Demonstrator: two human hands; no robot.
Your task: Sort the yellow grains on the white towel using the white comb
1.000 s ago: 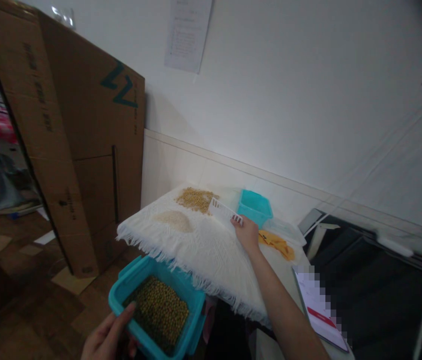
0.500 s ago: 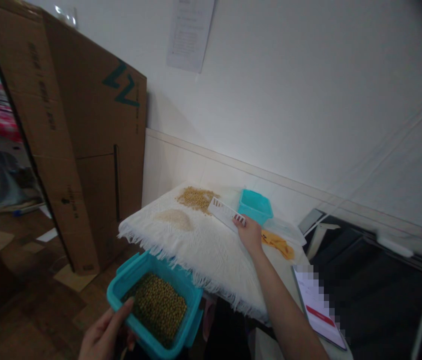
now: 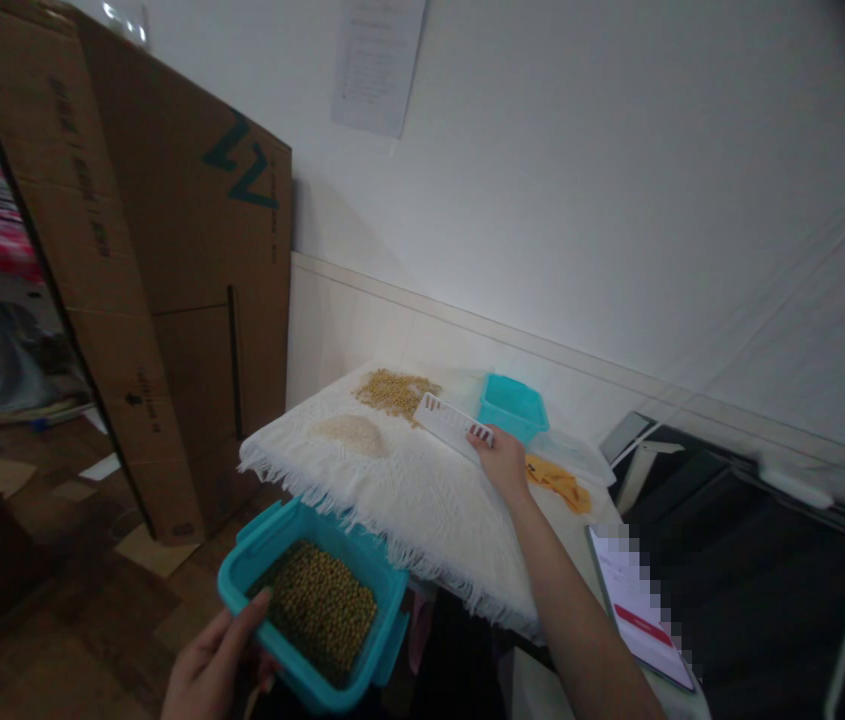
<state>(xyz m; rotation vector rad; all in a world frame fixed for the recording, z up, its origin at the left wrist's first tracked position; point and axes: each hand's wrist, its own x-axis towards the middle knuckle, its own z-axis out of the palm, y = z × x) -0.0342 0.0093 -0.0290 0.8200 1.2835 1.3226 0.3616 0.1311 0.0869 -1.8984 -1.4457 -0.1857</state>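
Note:
My left hand [image 3: 216, 655] grips the near left rim of a turquoise plastic container [image 3: 390, 590], held just below the table's front edge. Inside it lie yellowish soybeans [image 3: 336, 605] mixed with small dark green beans. In my right hand [image 3: 501, 460] is a white slotted plastic strip [image 3: 448, 422], held above the table cloth. Its far end reaches the edge of a loose pile of soybeans [image 3: 392, 390]. Nearer the front edge, a flat heap of pale, rice-like grains [image 3: 353, 434] rests on the white fringed cloth [image 3: 422, 500].
A second turquoise container [image 3: 512, 405] stands at the table's back, beside a clear lid [image 3: 572, 455] and an orange cloth [image 3: 561, 485]. A tablet [image 3: 639, 610] lies at the right edge. The tall cardboard box [image 3: 189, 270] rises on the left.
The view has shifted very slightly. Both hands keep their holds, and the strip and the container stay almost where they were.

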